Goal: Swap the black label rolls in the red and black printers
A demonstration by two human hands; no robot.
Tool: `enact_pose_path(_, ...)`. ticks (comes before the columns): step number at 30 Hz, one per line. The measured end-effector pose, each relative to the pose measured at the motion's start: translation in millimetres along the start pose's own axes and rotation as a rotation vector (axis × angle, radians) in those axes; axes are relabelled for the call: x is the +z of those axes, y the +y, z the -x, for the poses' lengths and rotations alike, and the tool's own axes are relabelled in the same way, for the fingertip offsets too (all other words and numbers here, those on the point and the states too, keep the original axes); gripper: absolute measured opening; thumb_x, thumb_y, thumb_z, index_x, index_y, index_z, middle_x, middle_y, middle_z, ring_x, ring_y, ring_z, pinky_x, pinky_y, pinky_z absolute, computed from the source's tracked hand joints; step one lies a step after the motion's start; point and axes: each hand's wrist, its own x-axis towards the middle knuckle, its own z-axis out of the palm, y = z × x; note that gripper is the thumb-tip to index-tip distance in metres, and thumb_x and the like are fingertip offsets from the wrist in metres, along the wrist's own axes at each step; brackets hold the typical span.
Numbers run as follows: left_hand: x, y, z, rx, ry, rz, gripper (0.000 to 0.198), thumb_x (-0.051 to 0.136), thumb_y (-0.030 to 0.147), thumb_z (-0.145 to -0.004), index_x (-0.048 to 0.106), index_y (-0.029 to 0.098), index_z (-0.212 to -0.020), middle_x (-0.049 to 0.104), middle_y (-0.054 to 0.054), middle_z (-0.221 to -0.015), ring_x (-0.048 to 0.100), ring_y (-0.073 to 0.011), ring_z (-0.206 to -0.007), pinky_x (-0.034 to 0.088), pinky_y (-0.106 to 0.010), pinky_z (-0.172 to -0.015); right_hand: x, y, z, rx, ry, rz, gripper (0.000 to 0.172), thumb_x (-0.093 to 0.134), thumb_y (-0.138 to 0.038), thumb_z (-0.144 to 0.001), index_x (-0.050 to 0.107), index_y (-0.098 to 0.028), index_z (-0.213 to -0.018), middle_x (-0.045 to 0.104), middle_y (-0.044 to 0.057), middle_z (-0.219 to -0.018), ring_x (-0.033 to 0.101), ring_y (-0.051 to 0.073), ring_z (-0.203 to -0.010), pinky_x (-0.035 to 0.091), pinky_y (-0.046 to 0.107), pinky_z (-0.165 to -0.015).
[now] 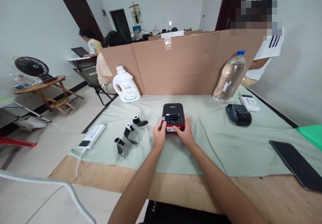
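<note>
A small red and black device (173, 111) lies on the pale green cloth (213, 140) in the middle of the table. My left hand (159, 135) grips its near left corner, thumb on top, fingers curled. My right hand (185, 134) holds its near right side, fingers wrapped along the edge. Three small black and white rolls (128, 132) with loose black tape tails lie just left of my left hand.
A white detergent bottle (125, 84) and a clear water bottle (229, 77) stand against a cardboard wall (176, 62). A black device (238, 114), two power strips (92, 136), and a dark tablet (297, 165) lie around. People sit behind the cardboard wall.
</note>
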Motion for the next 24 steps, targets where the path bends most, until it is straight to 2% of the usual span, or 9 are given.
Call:
enact_pose_path(16, 0.2, -0.2, 2.5, 0.022, 0.024, -0.056, 0.046, 0.064, 0.042, -0.092, 0.067, 0.017, -0.131, 0.066, -0.01, -0.137, 0.06, -0.0248, -0.131, 0.045, -0.039, -0.115, -1.1, -3.9, 3.4, 0.003, -0.011, 0.043, 0.091, 0.073, -0.05, -0.082, 0.028, -0.023, -0.156, 0.048, 0.014, -0.146, 0.043, 0.033, -0.136, 0.033, 0.056, -0.116)
enact_pose_path(24, -6.2, 3.0, -5.3, 0.054, 0.0, -0.16, 0.044, 0.063, 0.035, -0.091, 0.066, 0.019, -0.132, 0.066, -0.01, -0.135, 0.063, -0.0241, -0.123, 0.051, -0.037, -0.106, -1.2, -2.2, 4.7, 0.011, -0.02, 0.056, 0.094, 0.071, -0.051, -0.084, 0.023, -0.023, -0.159, 0.045, 0.016, -0.148, 0.042, 0.033, -0.137, 0.034, 0.058, -0.115)
